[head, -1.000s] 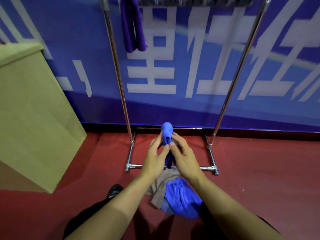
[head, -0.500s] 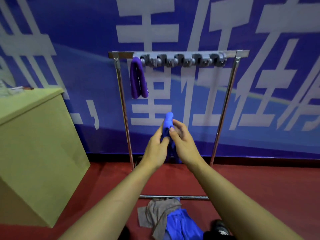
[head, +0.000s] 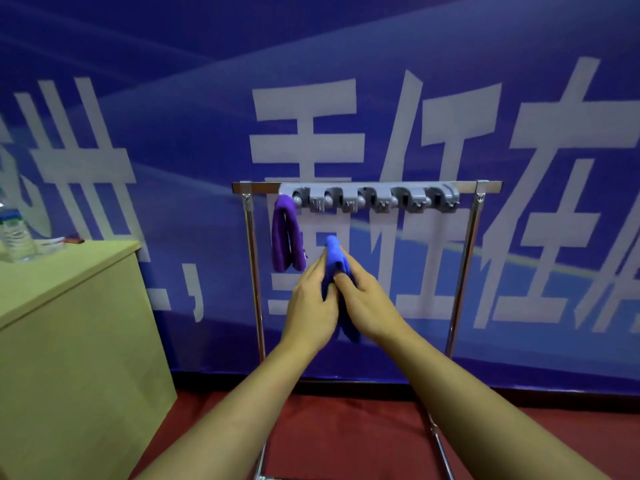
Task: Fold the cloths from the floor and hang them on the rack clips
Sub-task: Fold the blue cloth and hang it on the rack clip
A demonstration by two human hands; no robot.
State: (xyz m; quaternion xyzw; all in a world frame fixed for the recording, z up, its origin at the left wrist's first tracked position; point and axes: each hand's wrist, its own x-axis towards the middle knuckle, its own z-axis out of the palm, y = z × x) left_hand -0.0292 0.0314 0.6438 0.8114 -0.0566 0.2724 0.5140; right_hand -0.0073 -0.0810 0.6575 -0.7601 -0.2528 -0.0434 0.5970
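The lower rack (head: 460, 271) feet are cut off at the near edge, and the floor pile is out of view now. Left hand (head: 311, 306) and right hand (head: 367, 303) both pinch the folded blue cloth (head: 334, 258), raised higher than before, just below the grey clips (head: 370, 199). A purple cloth (head: 285, 233) hangs at the leftmost clip. On the left counter (head: 69, 271) stands a bottle (head: 14, 233), partly cut off.

We see our 2 forearms bare from the frame's lower edge at 6 o'clock up to the wrists, with no sleeve, watch or ring showing. Our left hand (head: 311, 306) and right hand (head: 369, 303) wear no gloves.
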